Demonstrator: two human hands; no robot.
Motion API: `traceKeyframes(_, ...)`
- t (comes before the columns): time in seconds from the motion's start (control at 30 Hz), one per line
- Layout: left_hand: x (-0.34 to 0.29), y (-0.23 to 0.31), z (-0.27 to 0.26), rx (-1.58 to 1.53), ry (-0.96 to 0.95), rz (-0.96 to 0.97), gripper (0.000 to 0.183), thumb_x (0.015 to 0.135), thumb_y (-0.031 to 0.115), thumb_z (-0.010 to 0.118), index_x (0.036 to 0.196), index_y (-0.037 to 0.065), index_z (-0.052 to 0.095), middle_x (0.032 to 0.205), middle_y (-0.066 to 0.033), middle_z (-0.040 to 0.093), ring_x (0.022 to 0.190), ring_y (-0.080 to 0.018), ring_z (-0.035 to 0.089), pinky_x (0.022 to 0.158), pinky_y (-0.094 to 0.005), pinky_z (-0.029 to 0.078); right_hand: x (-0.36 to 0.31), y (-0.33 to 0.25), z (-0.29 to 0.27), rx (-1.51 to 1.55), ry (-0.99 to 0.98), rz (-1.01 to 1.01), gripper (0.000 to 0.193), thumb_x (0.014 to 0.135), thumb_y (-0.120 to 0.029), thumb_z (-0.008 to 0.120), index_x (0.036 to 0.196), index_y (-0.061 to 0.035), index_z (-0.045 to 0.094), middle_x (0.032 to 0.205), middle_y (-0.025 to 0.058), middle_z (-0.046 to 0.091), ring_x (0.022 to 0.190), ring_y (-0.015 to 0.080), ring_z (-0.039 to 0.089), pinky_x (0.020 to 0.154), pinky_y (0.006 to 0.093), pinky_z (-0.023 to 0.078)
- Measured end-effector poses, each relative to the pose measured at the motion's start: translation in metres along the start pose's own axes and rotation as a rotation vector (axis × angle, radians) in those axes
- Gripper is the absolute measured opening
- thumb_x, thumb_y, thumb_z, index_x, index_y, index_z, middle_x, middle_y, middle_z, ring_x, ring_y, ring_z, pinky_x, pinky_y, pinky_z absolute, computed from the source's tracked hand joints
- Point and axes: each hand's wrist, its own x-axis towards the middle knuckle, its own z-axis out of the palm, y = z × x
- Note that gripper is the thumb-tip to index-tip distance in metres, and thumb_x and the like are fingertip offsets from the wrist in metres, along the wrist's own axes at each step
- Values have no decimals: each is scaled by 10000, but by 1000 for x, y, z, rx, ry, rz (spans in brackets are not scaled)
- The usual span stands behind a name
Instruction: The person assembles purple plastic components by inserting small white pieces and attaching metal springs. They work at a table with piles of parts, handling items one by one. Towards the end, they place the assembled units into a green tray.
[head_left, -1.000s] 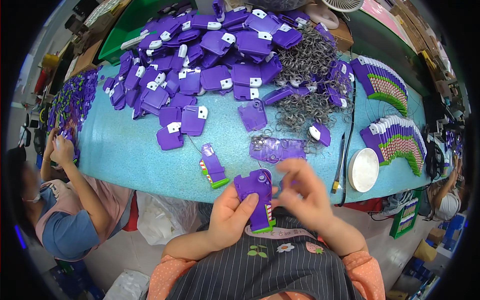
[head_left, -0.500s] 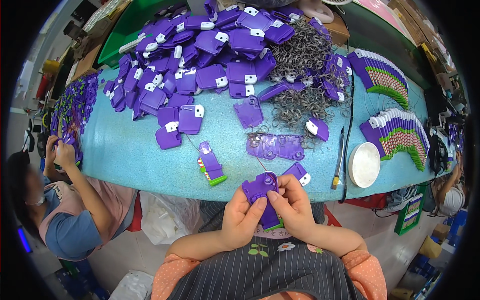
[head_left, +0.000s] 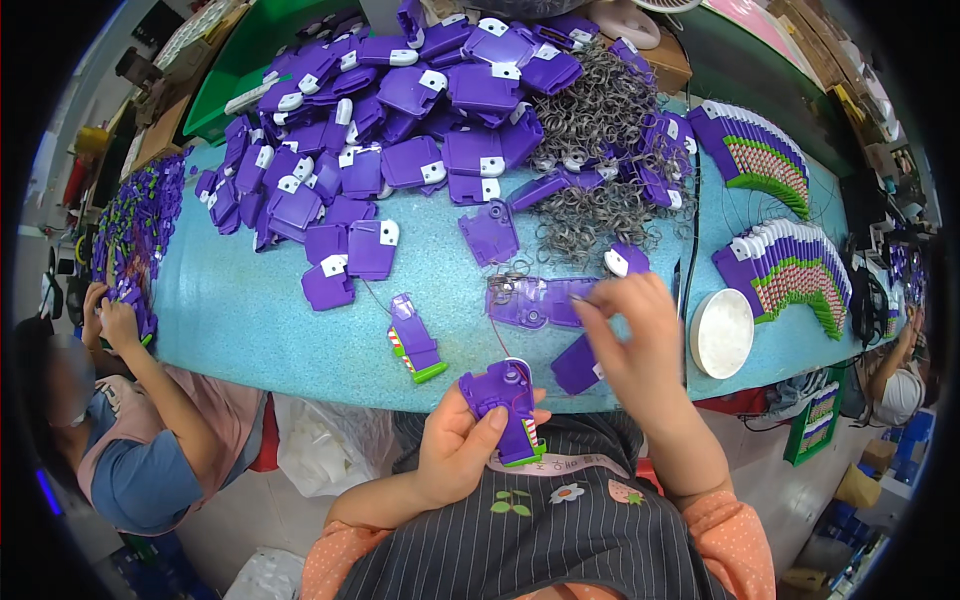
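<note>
My left hand (head_left: 458,445) is closed round a purple plastic housing (head_left: 508,383) with a green end and a red-and-white striped side. Its open inner face is up, with a round boss near the top and a thin red wire rising from it. My right hand (head_left: 638,335) is raised off the housing, over the right end of a translucent purple tray (head_left: 535,303). Thumb and forefinger are bent close together; whatever is between them is too small to make out. Coiled metal springs (head_left: 515,287) lie on the tray's left part. A purple cover (head_left: 577,365) lies partly behind my right hand.
Purple covers with white corners (head_left: 410,160) form a big heap, beside a tangle of springs (head_left: 595,120). A similar striped housing (head_left: 413,340) lies left of me. At right are a white bowl (head_left: 722,333) and curved rows of housings (head_left: 790,270). A co-worker (head_left: 150,430) sits at left.
My right hand has let go of the housing and moved up and right over the tray. My left hand keeps hold of the housing, now slightly lower and further left.
</note>
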Motion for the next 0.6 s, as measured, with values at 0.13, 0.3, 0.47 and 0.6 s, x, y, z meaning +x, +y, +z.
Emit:
traceKeyframes(0.13,-4,0,4,-27,-21,-4,352,954,41,380,1291,-36,318,1239,-231,502,1092,-289,569,918,-389,481,-41,9,-75,31,181,326,49,773,28,624,811,18,596,732,87,567,684,183,545,631,288,416)
traceKeyframes(0.3,3,-1,15,-3,-127,-132,382,946,26,376,1312,-33,284,1258,-235,486,1110,-294,558,926,-386,478,-78,53,-109,-373,104,274,45,767,2,624,776,14,582,711,117,531,704,265,502,642,345,394)
traceKeyframes(0.47,6,-3,28,21,-123,-153,365,951,36,387,1300,-27,299,1255,-232,487,1111,-291,556,931,-383,471,-85,57,-110,-173,324,372,50,778,-3,624,759,11,580,698,86,527,676,216,495,613,319,384)
traceKeyframes(0.6,5,1,33,-24,-122,-177,365,950,20,386,1302,-24,300,1252,-214,489,1111,-284,553,952,-386,455,-78,21,-105,158,317,354,26,780,32,582,787,15,565,778,65,525,692,148,465,634,256,368)
